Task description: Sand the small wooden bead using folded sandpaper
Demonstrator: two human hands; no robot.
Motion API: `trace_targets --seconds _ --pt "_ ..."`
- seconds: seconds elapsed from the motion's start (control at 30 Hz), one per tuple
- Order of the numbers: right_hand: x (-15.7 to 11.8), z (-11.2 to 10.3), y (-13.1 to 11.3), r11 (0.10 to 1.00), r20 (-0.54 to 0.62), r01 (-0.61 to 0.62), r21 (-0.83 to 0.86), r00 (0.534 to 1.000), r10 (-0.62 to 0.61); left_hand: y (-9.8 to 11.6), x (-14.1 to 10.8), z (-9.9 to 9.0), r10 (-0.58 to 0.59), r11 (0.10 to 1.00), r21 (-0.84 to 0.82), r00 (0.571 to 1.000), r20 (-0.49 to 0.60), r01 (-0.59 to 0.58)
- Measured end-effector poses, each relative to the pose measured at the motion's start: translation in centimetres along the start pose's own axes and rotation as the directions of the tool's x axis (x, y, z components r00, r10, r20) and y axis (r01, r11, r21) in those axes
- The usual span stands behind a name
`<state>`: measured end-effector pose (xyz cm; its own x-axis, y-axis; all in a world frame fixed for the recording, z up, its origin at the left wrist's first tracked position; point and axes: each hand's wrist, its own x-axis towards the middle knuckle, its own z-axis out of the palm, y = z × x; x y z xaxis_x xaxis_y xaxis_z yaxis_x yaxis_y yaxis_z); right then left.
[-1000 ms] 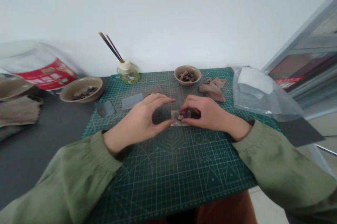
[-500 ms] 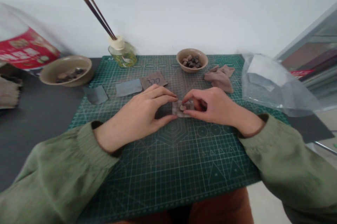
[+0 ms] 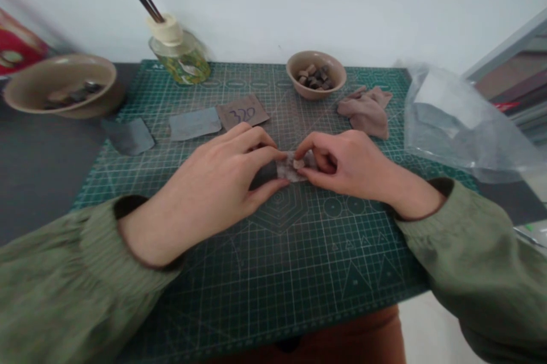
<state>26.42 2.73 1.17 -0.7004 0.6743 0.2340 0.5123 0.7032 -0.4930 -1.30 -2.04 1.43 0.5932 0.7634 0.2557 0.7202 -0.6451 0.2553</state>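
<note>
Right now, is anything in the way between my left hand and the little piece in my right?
Nothing visible is. Only part of the strip lies between your left hand and the piece, which your right hand pinches.

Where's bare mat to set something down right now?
Widest: the front of the mat, between the sleeves. Smaller: the back edge, between bottle and right bowl. Crowded: mid-mat, where left hand and right hand are at the strip, and the right back, with cloth and bag close together.
</note>
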Motion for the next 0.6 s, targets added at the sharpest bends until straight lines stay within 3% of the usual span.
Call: trace_targets --seconds 0.2,0.4,0.6 --pt "-0.1 -0.2 -0.3 1.0 -0.022 -0.005 -0.02 1.0 0.004 0.4 0.1 -0.8 -0.034 0.999 -0.003 0.999 -0.028 0.033" --pt "-0.1 -0.3 -0.4 1.0 -0.045 -0.017 -0.012 0.999 0.016 0.8 0.2 -1.8 0.272 0.957 -0.09 0.961 -0.055 -0.276" --pt "0.0 -0.4 -0.3 1.0 -0.047 -0.018 -0.025 0.999 0.017 0.5 0.1 -1.4 0.303 0.953 -0.041 0.952 0.049 -0.301"
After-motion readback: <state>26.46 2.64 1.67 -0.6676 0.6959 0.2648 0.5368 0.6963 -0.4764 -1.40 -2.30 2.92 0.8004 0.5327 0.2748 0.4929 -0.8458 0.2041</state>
